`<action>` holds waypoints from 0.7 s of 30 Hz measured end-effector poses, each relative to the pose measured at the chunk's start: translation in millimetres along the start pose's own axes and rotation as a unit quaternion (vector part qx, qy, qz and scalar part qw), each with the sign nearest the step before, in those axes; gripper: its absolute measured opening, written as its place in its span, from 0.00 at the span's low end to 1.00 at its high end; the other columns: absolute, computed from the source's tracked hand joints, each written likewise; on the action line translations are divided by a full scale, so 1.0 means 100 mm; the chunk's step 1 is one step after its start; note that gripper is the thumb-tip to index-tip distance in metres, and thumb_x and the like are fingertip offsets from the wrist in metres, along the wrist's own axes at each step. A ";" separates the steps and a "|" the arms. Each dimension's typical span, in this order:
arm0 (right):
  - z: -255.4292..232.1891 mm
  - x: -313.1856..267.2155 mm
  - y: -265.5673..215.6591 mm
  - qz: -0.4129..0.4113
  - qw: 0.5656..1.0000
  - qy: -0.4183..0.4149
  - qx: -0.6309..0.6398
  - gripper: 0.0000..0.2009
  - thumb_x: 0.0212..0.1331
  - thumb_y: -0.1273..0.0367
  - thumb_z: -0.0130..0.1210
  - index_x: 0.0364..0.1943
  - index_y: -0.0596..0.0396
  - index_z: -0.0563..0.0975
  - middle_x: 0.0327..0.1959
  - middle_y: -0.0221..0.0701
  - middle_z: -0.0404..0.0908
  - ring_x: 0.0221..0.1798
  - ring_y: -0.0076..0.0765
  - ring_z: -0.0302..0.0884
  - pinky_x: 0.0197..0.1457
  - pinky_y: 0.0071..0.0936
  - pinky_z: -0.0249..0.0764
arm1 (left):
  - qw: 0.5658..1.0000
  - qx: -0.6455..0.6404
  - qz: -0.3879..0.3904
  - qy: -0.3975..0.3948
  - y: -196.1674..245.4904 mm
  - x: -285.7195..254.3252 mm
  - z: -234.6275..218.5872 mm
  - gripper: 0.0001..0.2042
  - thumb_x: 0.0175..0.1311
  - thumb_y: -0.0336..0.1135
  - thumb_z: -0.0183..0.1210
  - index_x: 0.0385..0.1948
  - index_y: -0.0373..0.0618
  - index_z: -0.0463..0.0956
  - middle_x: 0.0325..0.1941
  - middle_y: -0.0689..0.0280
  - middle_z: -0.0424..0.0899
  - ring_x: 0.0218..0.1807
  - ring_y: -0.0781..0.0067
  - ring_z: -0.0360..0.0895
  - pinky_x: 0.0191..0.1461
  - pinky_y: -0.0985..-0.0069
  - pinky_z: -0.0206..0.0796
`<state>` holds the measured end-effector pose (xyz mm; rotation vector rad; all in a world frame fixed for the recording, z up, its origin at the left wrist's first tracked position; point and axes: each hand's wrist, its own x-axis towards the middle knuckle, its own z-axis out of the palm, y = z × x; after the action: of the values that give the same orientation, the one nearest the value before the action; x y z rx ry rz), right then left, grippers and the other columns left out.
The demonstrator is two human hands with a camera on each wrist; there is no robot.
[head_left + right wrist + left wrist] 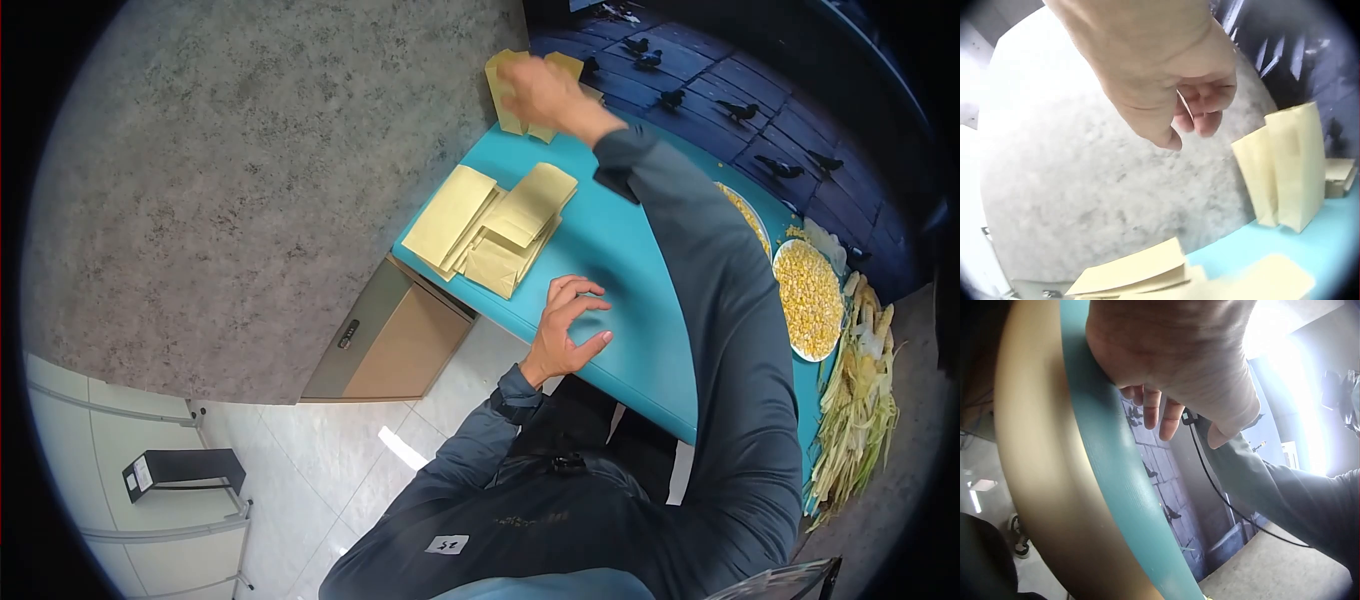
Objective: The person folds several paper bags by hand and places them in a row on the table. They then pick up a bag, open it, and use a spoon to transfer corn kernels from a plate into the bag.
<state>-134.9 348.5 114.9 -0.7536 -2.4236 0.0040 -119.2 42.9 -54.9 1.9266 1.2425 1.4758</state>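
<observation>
My right hand [548,95] is at the far end of the teal table, in front of upright yellow paper bags [509,118] in the head view. From the right wrist, its fingers [1210,122] bend loosely with a gap to the thumb, and nothing shows in them. The standing bags [1297,169] are off to the side there. My left hand [567,332] hovers by the table's near edge with relaxed, spread fingers, holding nothing. Closest to it lie flat piles of folded paper bags [450,222], one bag [535,205] lying across the others.
White plates of corn kernels [808,300] stand on the table's right side, beside a heap of corn husks [855,390]. A clear plastic bag [825,243] lies by the plates. A grey speckled partition [250,180] borders the table's left, and a dark backdrop with birds [740,110] rises behind.
</observation>
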 end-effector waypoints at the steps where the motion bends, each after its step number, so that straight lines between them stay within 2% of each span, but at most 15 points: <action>1: -0.04 -0.16 -0.18 0.000 0.998 -0.058 0.021 0.14 0.62 0.61 0.67 0.47 0.52 0.86 0.44 0.42 0.90 0.48 0.59 0.88 0.52 0.54 0.84 | 1.000 0.001 0.002 0.005 0.00 0.00 0.00 0.17 0.54 0.37 0.74 0.44 0.43 0.86 0.60 0.58 0.83 0.68 0.47 0.70 0.73 0.54 0.65; 3: 0.08 -0.59 -0.38 -0.041 0.990 -0.117 0.064 0.14 0.60 0.59 0.68 0.43 0.54 0.86 0.38 0.42 0.90 0.46 0.58 0.88 0.51 0.52 0.84 | 1.000 -0.004 -0.004 0.007 0.00 0.00 0.00 0.17 0.54 0.38 0.75 0.44 0.43 0.86 0.59 0.58 0.83 0.67 0.47 0.71 0.73 0.54 0.65; 5: 0.17 -0.97 -0.63 -0.029 0.983 -0.175 0.055 0.16 0.59 0.58 0.69 0.42 0.55 0.86 0.41 0.43 0.89 0.48 0.58 0.88 0.52 0.51 0.83 | 1.000 -0.008 -0.012 0.009 -0.03 -0.03 0.01 0.17 0.54 0.38 0.75 0.44 0.43 0.86 0.58 0.58 0.83 0.67 0.47 0.71 0.73 0.55 0.65; 7: 0.25 -1.15 -0.66 -0.009 0.985 -0.150 0.082 0.17 0.58 0.57 0.70 0.44 0.55 0.86 0.43 0.43 0.88 0.52 0.58 0.86 0.54 0.51 0.82 | 1.000 0.010 0.019 0.011 -0.07 -0.03 0.02 0.17 0.55 0.39 0.75 0.44 0.43 0.86 0.57 0.58 0.84 0.66 0.47 0.71 0.72 0.56 0.66; 9: 0.28 -1.26 -0.51 0.015 0.987 -0.124 0.103 0.19 0.57 0.57 0.71 0.45 0.55 0.86 0.46 0.43 0.87 0.55 0.59 0.85 0.55 0.52 0.82 | 1.000 0.004 0.018 0.009 -0.05 -0.03 0.02 0.16 0.55 0.38 0.75 0.44 0.43 0.86 0.57 0.58 0.84 0.66 0.48 0.72 0.72 0.56 0.65; 10: 0.28 -1.27 -0.34 0.044 0.994 0.046 0.086 0.20 0.56 0.58 0.72 0.48 0.56 0.84 0.51 0.45 0.85 0.57 0.62 0.84 0.57 0.55 0.81 | 1.000 0.003 0.013 0.008 -0.04 -0.03 0.02 0.16 0.55 0.38 0.75 0.43 0.44 0.86 0.57 0.58 0.84 0.66 0.48 0.72 0.72 0.55 0.65; 11: 0.22 -1.25 -0.21 0.069 0.972 0.215 0.067 0.22 0.55 0.60 0.73 0.50 0.57 0.82 0.56 0.47 0.82 0.59 0.65 0.83 0.58 0.57 0.81 | 1.000 -0.001 0.016 0.017 -0.04 -0.04 0.04 0.15 0.56 0.37 0.74 0.43 0.44 0.86 0.57 0.59 0.84 0.65 0.48 0.72 0.72 0.55 0.65; 13: 0.01 -1.11 0.10 0.181 0.930 0.319 0.010 0.24 0.57 0.60 0.73 0.54 0.56 0.80 0.62 0.46 0.78 0.62 0.68 0.81 0.61 0.60 0.80 | 1.000 -0.005 0.017 0.019 -0.05 -0.04 0.04 0.15 0.55 0.37 0.74 0.43 0.44 0.86 0.56 0.59 0.84 0.65 0.49 0.72 0.72 0.55 0.66; 14: -0.03 -1.08 0.24 0.177 0.931 0.319 0.010 0.24 0.57 0.60 0.73 0.54 0.56 0.80 0.62 0.46 0.78 0.62 0.68 0.81 0.61 0.60 0.80 | 1.000 -0.008 0.015 0.019 -0.04 -0.05 0.05 0.15 0.55 0.37 0.75 0.43 0.44 0.86 0.56 0.60 0.84 0.65 0.49 0.72 0.71 0.55 0.66; 16: -0.07 -0.99 0.48 0.301 0.944 0.126 0.050 0.22 0.61 0.61 0.70 0.55 0.58 0.81 0.66 0.49 0.75 0.65 0.69 0.81 0.64 0.59 0.80 | 1.000 0.003 0.019 0.013 -0.02 -0.06 0.06 0.15 0.55 0.37 0.75 0.43 0.44 0.86 0.56 0.60 0.84 0.65 0.49 0.72 0.71 0.55 0.66; 17: -0.02 -0.93 0.60 0.300 0.943 0.134 0.050 0.22 0.61 0.61 0.70 0.55 0.58 0.81 0.66 0.49 0.75 0.65 0.69 0.81 0.64 0.59 0.80 | 1.000 0.013 0.025 0.007 -0.01 -0.03 0.05 0.15 0.54 0.37 0.75 0.43 0.44 0.86 0.56 0.60 0.84 0.65 0.50 0.72 0.71 0.55 0.66; 19: 0.10 -0.84 0.76 0.336 0.942 -0.016 0.007 0.18 0.65 0.65 0.65 0.57 0.57 0.83 0.66 0.51 0.78 0.66 0.71 0.81 0.67 0.60 0.79 | 0.999 0.017 0.032 0.006 0.00 -0.02 0.05 0.15 0.55 0.37 0.74 0.42 0.44 0.87 0.56 0.60 0.84 0.64 0.50 0.73 0.70 0.55 0.67; 20: 0.13 -0.80 0.82 0.337 0.941 -0.015 0.008 0.18 0.65 0.65 0.65 0.57 0.57 0.83 0.66 0.51 0.78 0.66 0.71 0.81 0.67 0.60 0.79 | 0.999 0.017 0.029 0.010 0.00 -0.02 0.05 0.14 0.55 0.38 0.73 0.42 0.44 0.87 0.56 0.60 0.85 0.63 0.50 0.74 0.70 0.56 0.68; 21: 0.18 -0.76 0.89 0.328 0.945 0.008 -0.006 0.14 0.65 0.65 0.63 0.52 0.54 0.84 0.62 0.51 0.82 0.63 0.71 0.83 0.65 0.60 0.80 | 0.999 0.017 0.028 0.010 -0.02 -0.02 0.05 0.14 0.55 0.38 0.73 0.42 0.44 0.87 0.56 0.60 0.85 0.63 0.50 0.74 0.70 0.56 0.68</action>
<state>-48.7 386.6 43.9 -1.5205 -2.0484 0.2429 -115.1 43.2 -59.0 1.9884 1.2395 1.5155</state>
